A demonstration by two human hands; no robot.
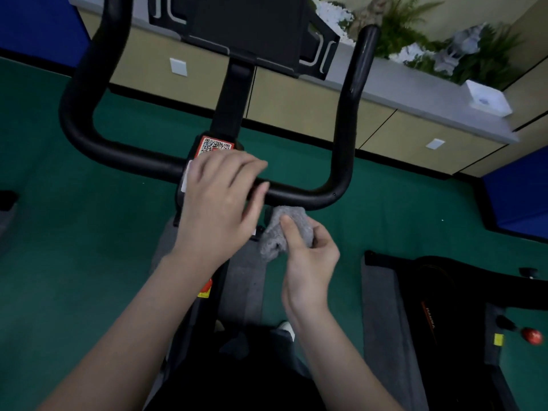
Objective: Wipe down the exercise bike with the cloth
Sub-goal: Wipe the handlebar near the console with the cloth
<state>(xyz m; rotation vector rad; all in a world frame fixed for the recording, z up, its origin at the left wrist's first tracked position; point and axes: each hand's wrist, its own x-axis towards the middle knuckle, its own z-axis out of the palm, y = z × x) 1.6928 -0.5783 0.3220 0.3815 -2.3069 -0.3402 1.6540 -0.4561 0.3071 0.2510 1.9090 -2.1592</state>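
The black exercise bike (124, 152) fills the middle of the view, with a U-shaped handlebar, a dark console (246, 28) at the top and a red QR sticker (215, 143) on its stem. My right hand (308, 256) grips a crumpled grey cloth (278, 232) just below the handlebar's cross bar, right of the stem. My left hand (219, 203) hovers over the stem and the cross bar with its fingers relaxed and spread, holding nothing.
Green carpet (74, 247) covers the floor. A second black machine (444, 307) on a grey mat stands at the lower right. A beige cabinet wall (296, 105) with a planter of ferns (415, 34) runs behind. Blue pads lie at both far sides.
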